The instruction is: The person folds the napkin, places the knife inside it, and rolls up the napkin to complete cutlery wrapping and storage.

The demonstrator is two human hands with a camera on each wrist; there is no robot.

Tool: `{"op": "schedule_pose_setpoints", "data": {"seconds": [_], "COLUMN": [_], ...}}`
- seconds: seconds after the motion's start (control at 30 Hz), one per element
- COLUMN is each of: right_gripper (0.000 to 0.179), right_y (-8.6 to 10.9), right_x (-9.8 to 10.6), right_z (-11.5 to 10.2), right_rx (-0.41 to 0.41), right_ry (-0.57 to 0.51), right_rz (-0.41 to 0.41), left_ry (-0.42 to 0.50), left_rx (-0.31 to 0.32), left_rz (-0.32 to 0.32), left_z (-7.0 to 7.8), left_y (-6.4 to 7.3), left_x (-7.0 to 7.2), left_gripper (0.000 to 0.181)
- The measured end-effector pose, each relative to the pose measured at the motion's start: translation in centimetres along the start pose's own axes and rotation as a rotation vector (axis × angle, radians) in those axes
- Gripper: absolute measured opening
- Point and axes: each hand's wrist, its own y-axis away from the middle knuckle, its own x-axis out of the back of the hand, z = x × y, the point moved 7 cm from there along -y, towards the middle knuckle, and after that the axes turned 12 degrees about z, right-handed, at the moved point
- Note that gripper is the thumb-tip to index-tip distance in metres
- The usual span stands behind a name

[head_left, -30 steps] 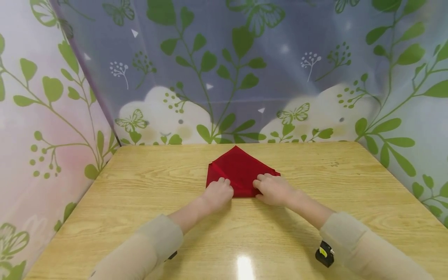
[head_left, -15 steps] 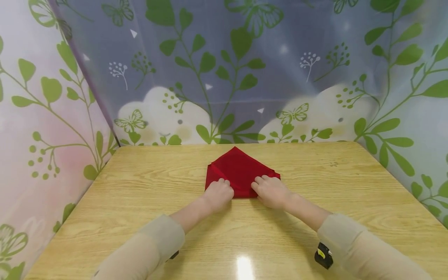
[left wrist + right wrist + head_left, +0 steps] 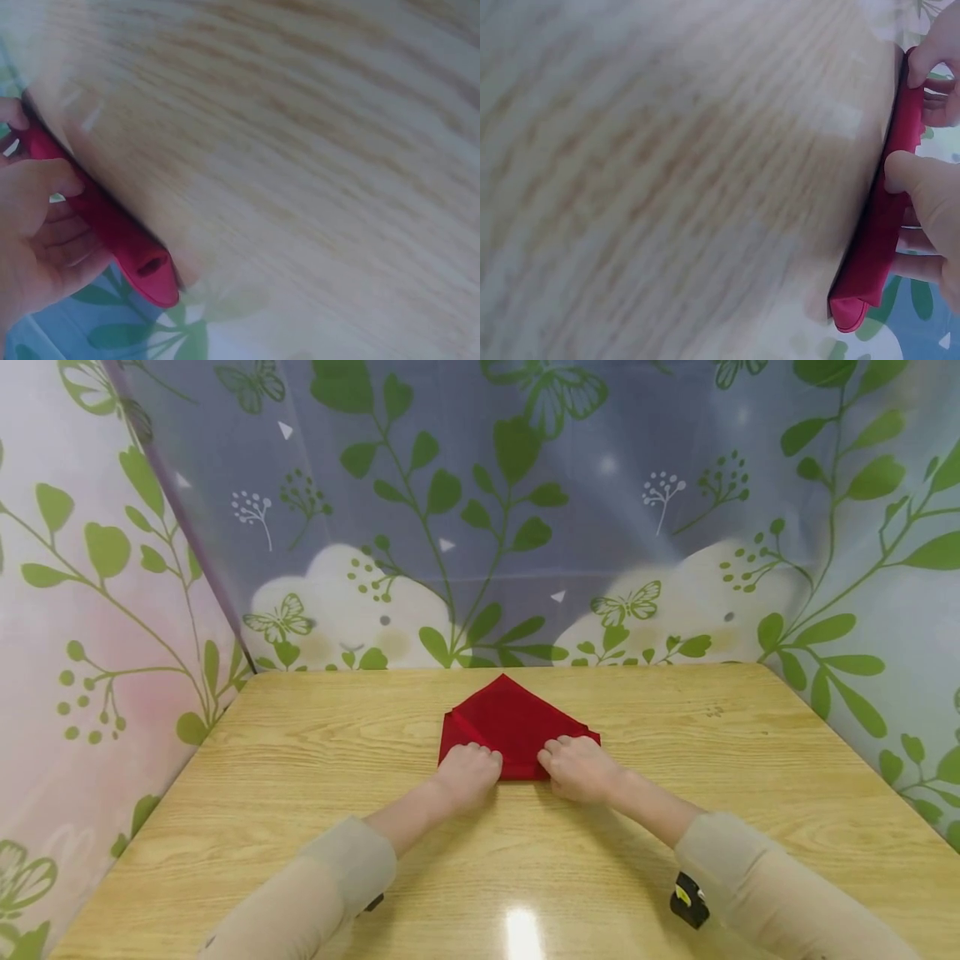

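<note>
A red cloth [image 3: 510, 718] lies on the wooden table, its far end folded to a point and its near edge rolled. My left hand [image 3: 470, 772] grips the left part of that near edge, fingers curled over it. Opposite, my right hand [image 3: 581, 768] holds the right part in the same way, a short stretch of cloth showing between the two. In the left wrist view the cloth roll [image 3: 124, 232] has a hollow end, and the thumb presses its near side. The right wrist view shows the right thumb [image 3: 901, 172] on the roll too, fingers behind it.
The light wooden table [image 3: 315, 727] reaches back to a patterned curtain [image 3: 480, 510] with leaves and butterflies, which also stands at both sides. A small black device [image 3: 688, 900] hangs under the right sleeve [image 3: 731, 852]. Glare shows near the front of the table.
My right hand has shifted slightly left and its thumb has gone out of sight behind the fingers. The left hand and the cloth have barely moved.
</note>
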Motion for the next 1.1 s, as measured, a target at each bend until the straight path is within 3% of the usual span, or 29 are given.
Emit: {"op": "schedule_pose_setpoints", "data": {"seconds": [0.27,0.47,0.87,1.1], "right_gripper": [0.014,0.010,0.012,0.016], "right_y": [0.2,0.5,0.5,0.5], "right_x": [0.2,0.2,0.7,0.7], "right_z": [0.9,1.1,0.8,1.0], "right_rx": [-0.112,-0.138,-0.131,-0.128], "right_ry": [-0.194,-0.283,-0.344,-0.364], "right_rz": [-0.081,-0.111,-0.135,-0.126], "left_ry": [0.121,0.211,0.333,0.419], "left_rx": [0.041,0.078,0.089,0.061], "left_rz": [-0.059,-0.065,-0.135,-0.124], "left_z": [-0.7,-1.1,-1.4,-1.4], "left_y": [0.1,0.4,0.4,0.5], "left_x": [0.0,0.0,0.1,0.3], "left_gripper": [0.013,0.015,0.015,0.018]}}
